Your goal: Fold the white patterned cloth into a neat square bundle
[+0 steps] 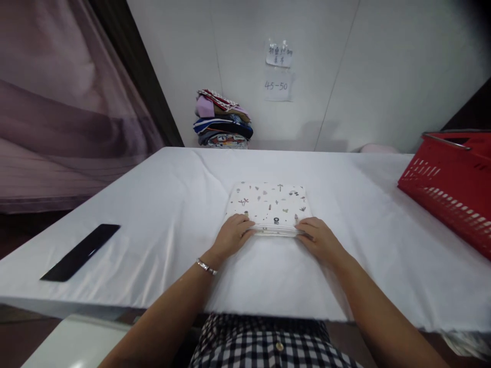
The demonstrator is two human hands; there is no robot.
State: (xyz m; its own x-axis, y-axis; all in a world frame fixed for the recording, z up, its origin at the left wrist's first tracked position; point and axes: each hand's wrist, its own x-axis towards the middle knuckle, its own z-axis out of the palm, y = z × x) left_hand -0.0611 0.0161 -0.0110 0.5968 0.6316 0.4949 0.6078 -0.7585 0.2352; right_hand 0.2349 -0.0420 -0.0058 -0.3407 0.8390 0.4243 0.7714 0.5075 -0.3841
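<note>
Head view: the left hand (pixel 232 236) and right hand (pixel 320 239) rest on the near corners of a folded cloth (pixel 268 204), fingers curled over its near edge in a narrow grip that pinches the layers. The cloth lies flat at mid-bench, white with small printed motifs. It looks light, soft and limp, likely to sag or unfold if lifted by one corner; both near corners, or a flat palm beneath, seem the safest holds. The bench (pixel 153 204) wears a smooth white sheet, somewhat creased. A black slab (pixel 81 251) lies left, a red basket (pixel 448 189) right. Farther off, a stack of clothes (pixel 222 120) sits against the white wall under two paper notes (pixel 279 71).
</note>
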